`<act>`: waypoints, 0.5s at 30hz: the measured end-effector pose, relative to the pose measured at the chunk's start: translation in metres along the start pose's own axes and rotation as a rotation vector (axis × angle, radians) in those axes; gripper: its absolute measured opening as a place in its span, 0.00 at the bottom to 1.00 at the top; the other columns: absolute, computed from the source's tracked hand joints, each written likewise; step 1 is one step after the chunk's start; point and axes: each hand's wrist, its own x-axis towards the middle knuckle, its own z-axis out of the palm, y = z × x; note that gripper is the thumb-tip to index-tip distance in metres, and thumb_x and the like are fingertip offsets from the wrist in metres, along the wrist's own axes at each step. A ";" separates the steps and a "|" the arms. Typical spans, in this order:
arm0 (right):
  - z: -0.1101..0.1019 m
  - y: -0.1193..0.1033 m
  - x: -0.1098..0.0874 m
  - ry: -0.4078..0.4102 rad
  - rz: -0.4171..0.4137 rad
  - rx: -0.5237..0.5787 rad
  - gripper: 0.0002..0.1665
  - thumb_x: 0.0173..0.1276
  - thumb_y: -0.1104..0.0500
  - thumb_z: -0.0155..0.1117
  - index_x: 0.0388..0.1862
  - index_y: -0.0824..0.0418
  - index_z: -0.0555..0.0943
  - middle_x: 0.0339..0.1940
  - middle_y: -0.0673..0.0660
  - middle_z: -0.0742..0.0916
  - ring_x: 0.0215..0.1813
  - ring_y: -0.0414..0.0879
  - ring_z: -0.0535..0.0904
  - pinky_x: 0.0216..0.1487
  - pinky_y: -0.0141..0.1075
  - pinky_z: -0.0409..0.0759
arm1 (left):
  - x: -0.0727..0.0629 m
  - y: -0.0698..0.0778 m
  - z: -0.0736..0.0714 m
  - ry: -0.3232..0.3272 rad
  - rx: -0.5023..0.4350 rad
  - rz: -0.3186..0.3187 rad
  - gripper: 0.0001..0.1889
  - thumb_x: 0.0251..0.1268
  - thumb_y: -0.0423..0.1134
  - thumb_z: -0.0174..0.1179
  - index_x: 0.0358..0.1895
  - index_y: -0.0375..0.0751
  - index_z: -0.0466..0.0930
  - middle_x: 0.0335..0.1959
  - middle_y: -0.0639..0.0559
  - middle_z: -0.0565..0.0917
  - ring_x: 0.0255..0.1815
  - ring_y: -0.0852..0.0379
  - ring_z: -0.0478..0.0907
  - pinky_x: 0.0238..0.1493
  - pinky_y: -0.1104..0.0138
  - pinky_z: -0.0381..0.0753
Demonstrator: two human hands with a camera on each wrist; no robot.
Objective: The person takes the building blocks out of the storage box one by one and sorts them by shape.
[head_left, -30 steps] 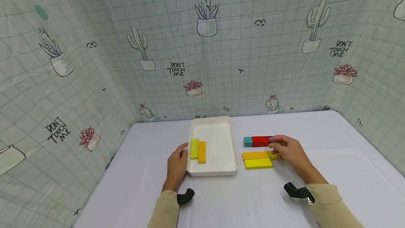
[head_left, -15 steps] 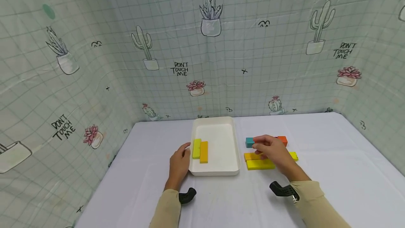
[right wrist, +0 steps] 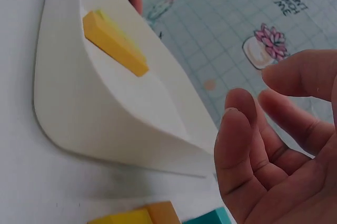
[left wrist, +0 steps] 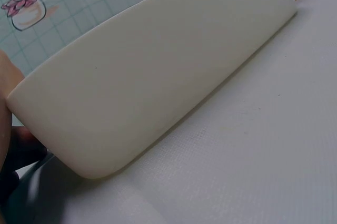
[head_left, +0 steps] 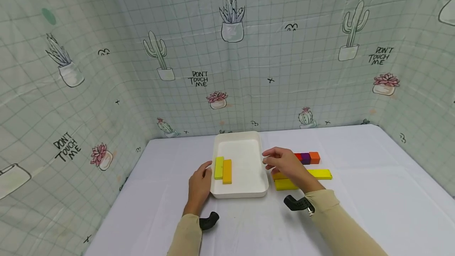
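Note:
My left hand rests against the outer left side of a shallow white tray, its fingers along the wall. In the left wrist view, the fingers show at the edge beside the tray's wall. Inside the tray lie a lime-yellow block and an orange block, side by side. My right hand hovers by the tray's right rim. In the right wrist view, that hand has loosely bent fingers and thumb apart, with nothing between them.
Right of the tray, under and behind the right hand, lie yellow blocks in rows. Farther back is a row with a red block, a purple block and an orange-red block. A teal block shows below the hand.
My right hand has moved left from the right-hand blocks to the tray's right rim, uncovering the purple and orange-red blocks. The left hand and the blocks in the tray stay put.

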 end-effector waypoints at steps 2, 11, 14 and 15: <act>0.004 -0.003 0.003 -0.017 -0.007 0.007 0.24 0.71 0.53 0.63 0.61 0.64 0.78 0.52 0.63 0.84 0.50 0.56 0.82 0.50 0.42 0.83 | 0.000 0.000 0.000 0.001 -0.003 -0.004 0.20 0.78 0.45 0.48 0.67 0.52 0.78 0.60 0.48 0.81 0.60 0.48 0.75 0.66 0.47 0.71; 0.019 -0.018 0.024 -0.043 0.012 0.076 0.24 0.73 0.53 0.61 0.62 0.64 0.77 0.57 0.65 0.83 0.56 0.59 0.80 0.57 0.43 0.81 | 0.001 0.000 -0.001 -0.004 0.001 -0.006 0.20 0.78 0.44 0.49 0.67 0.52 0.78 0.59 0.48 0.82 0.58 0.48 0.76 0.64 0.47 0.72; 0.027 -0.020 0.029 -0.056 0.033 0.140 0.24 0.74 0.53 0.60 0.64 0.64 0.76 0.59 0.65 0.83 0.58 0.60 0.79 0.59 0.44 0.80 | 0.001 0.000 -0.002 -0.004 -0.006 -0.004 0.20 0.78 0.44 0.49 0.67 0.51 0.78 0.60 0.48 0.82 0.59 0.48 0.76 0.65 0.47 0.72; 0.030 -0.021 0.031 -0.060 0.038 0.158 0.24 0.75 0.54 0.60 0.64 0.65 0.75 0.59 0.65 0.82 0.59 0.60 0.79 0.60 0.44 0.79 | 0.001 -0.001 -0.001 -0.003 -0.008 -0.009 0.20 0.78 0.44 0.49 0.67 0.52 0.78 0.59 0.48 0.82 0.59 0.48 0.76 0.65 0.47 0.72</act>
